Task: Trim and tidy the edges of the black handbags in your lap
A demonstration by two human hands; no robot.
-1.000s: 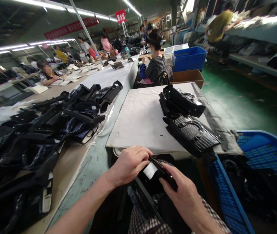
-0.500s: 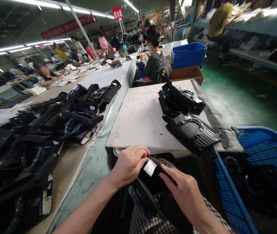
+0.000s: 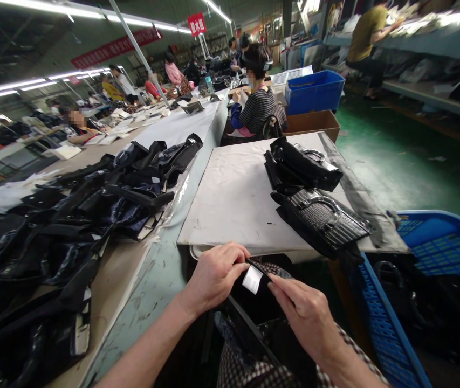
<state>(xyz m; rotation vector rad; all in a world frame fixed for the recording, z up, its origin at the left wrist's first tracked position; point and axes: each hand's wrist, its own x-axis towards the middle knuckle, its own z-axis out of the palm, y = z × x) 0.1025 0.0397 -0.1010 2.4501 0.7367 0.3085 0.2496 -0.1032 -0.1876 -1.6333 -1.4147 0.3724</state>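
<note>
A black handbag (image 3: 268, 318) rests on my lap, its mouth toward me and a white label (image 3: 252, 279) showing on the inner lining at the rim. My left hand (image 3: 218, 272) pinches the bag's edge just left of the label. On the label's other side, my right hand (image 3: 304, 307) grips the same rim between thumb and fingers. The lower part of the bag sinks into shadow between my forearms. Beyond my hands, a black crocodile-patterned handbag (image 3: 327, 218) with a plastic-wrapped handle lies on the white-topped table (image 3: 230, 194), beside another black bag (image 3: 306, 164).
Many black bags (image 3: 71, 215) are heaped on the long bench at left. At right stands a blue plastic basket (image 3: 395, 323) holding dark bags. Farther off are a blue bin (image 3: 314, 91), a cardboard box (image 3: 313, 126) and a seated co-worker (image 3: 256, 105) in stripes.
My right hand's fingers have shifted slightly along the rim, closer to the label, and the label has tilted a little. My left hand keeps its hold.
</note>
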